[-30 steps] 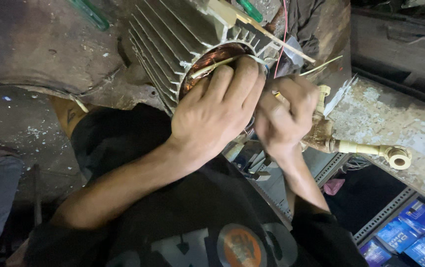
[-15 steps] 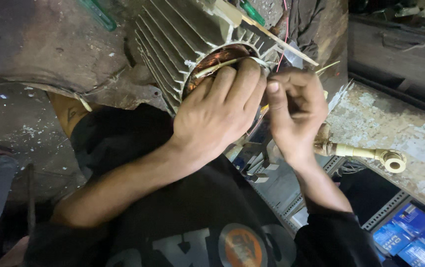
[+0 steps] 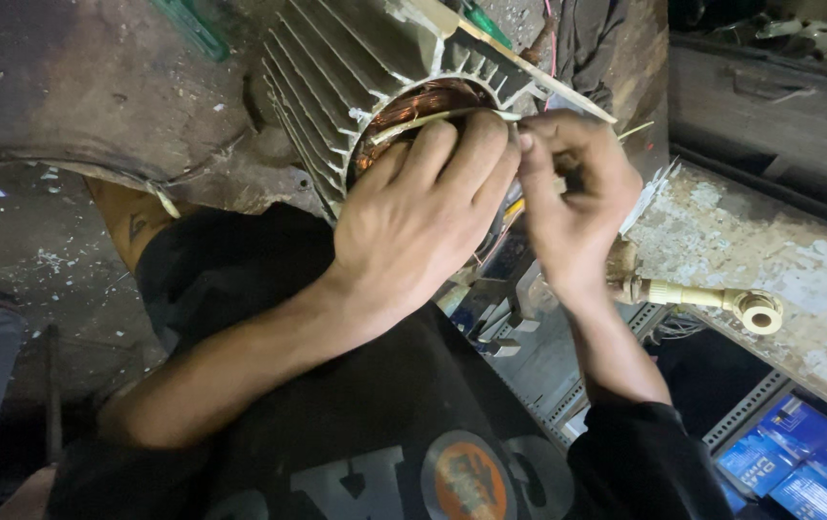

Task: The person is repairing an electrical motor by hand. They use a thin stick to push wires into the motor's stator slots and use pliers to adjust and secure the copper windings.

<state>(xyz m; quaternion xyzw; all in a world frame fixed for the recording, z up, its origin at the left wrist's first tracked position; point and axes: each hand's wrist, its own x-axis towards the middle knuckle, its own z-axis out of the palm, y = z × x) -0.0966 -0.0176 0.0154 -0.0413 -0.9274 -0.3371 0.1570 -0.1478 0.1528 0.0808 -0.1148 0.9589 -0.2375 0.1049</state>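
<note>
At the open end of a finned motor housing (image 3: 336, 72), both hands work at the copper winding (image 3: 423, 104).

Head view: left hand (image 3: 413, 226) lies flat over the opening, fingers spread, covering most of the winding. Right hand (image 3: 572, 197) just beside it, fingertips pinched together on a thin pale strip (image 3: 433, 117) running across the opening, long axis roughly left-right, slightly tilted. Housing lies on its side on a grimy bench, open end facing the person, axis running up-left. Around: brass-coloured fitting (image 3: 722, 299) near the right wrist, blue boxes (image 3: 799, 448) lower right, green-handled tool (image 3: 192, 27) top left.
</note>
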